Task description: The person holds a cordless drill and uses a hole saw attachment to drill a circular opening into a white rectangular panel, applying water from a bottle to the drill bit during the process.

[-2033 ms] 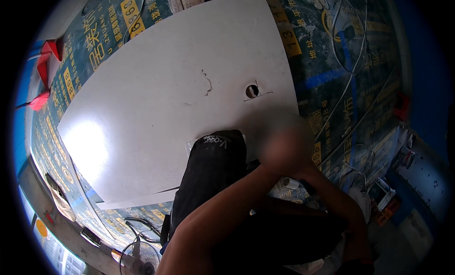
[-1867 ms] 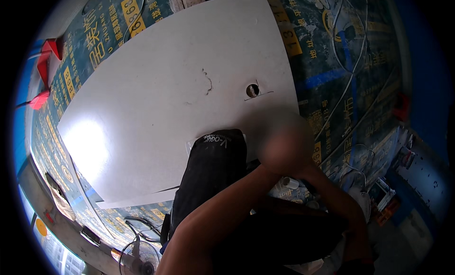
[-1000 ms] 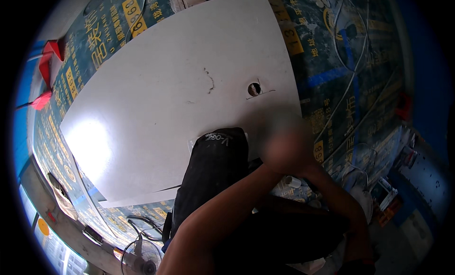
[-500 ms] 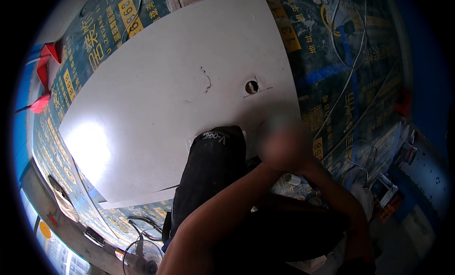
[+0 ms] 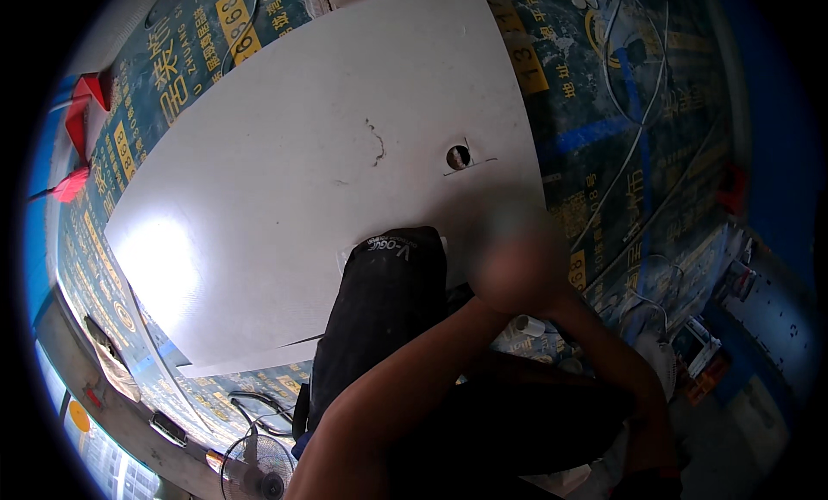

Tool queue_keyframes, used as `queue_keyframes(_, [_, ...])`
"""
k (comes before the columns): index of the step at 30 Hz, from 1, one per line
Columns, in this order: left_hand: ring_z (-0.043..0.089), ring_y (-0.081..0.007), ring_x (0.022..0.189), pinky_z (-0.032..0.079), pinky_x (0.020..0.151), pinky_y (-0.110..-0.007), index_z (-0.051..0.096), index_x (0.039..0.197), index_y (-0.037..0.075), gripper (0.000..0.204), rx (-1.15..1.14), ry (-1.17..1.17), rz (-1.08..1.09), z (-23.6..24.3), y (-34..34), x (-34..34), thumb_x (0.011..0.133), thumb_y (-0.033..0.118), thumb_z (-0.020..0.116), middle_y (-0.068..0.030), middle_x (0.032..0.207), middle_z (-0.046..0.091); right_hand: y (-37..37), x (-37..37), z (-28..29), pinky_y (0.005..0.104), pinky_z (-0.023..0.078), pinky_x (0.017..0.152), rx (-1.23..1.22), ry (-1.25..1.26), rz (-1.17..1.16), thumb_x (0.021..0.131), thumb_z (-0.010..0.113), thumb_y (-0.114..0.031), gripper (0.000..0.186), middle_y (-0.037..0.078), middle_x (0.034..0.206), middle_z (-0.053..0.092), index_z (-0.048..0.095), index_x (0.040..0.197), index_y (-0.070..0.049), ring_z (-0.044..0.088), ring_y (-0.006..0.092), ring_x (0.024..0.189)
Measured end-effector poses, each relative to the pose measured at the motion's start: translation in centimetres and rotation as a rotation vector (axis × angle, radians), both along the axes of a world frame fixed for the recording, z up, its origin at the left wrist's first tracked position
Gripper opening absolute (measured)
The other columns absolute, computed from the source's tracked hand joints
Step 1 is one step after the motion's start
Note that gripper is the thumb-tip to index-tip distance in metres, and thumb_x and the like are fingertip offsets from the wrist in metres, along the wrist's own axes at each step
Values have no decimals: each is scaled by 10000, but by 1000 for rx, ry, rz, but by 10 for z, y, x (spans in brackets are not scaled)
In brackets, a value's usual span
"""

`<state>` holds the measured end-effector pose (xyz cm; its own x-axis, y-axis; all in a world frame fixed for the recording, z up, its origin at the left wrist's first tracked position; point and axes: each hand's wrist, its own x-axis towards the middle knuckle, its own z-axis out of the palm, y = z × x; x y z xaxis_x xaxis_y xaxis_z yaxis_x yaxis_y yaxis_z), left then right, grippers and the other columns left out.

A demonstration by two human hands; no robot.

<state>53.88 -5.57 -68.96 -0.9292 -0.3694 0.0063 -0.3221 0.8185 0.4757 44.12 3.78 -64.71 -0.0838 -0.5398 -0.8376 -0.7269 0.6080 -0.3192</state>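
Resting at the near edge of the white board [image 5: 293, 181], just below its round hole [image 5: 458, 157], one hand [image 5: 516, 263] shows only as a blur; its grip cannot be told, nor which hand it is; a black knee [image 5: 384, 302] overlaps the board's edge.

— Underfoot? A floor [image 5: 604, 112] covered in blue printed sheeting with yellow patches.

— Lying directly on it? A large white board [image 5: 293, 181], flat, taking up most of the left and middle. One small round hole [image 5: 458, 157] through it near the right edge, with a short dark scratch [image 5: 377, 144] just beside.

— Anything else down there? Thin white cables [image 5: 634, 146] looping over the sheeting right of the board. A small fan [image 5: 255, 468] near the lower edge. Red pieces [image 5: 82, 112] at the far left rim, too small to tell apart. Clutter at the lower right, blurred.
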Motion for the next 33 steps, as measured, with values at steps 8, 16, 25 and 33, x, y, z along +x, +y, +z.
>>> queue_keyframes(8, [577, -209, 931, 483, 791, -362, 552, 1172, 56, 293, 16, -12, -17, 0, 1, 6, 933, 217, 505, -98, 1044, 573, -13, -1, 14, 402, 343, 1092, 3, -21, -114, 519, 908, -301, 1147, 192, 1458, 383, 293, 1462, -83, 371, 319, 1352])
queue_keyframes(16, [575, -212, 947, 483, 808, -366, 545, 1182, 55, 298, 17, -14, -14, 1, 3, 5, 937, 219, 502, -101, 1056, 570, 5, 3, 3, 408, 370, 1067, -34, 20, -96, 601, 836, -353, 1008, 188, 1426, 424, 335, 1437, -97, 413, 317, 1319])
queue_keyframes(25, [572, -216, 966, 483, 827, -370, 539, 1193, 54, 304, -5, -16, 9, 1, 7, 2, 942, 221, 499, -104, 1070, 567, 6, 6, -4, 417, 400, 1038, -120, 98, -114, 718, 732, -436, 824, 172, 1394, 463, 394, 1399, -117, 456, 315, 1281])
queue_keyframes(33, [577, -219, 971, 486, 837, -372, 531, 1206, 50, 314, -71, -89, 118, -6, 23, 0, 951, 229, 491, -106, 1072, 568, 12, 12, -15, 422, 414, 1022, -65, 91, -152, 767, 688, -485, 770, 168, 1375, 483, 410, 1390, -127, 479, 321, 1259])
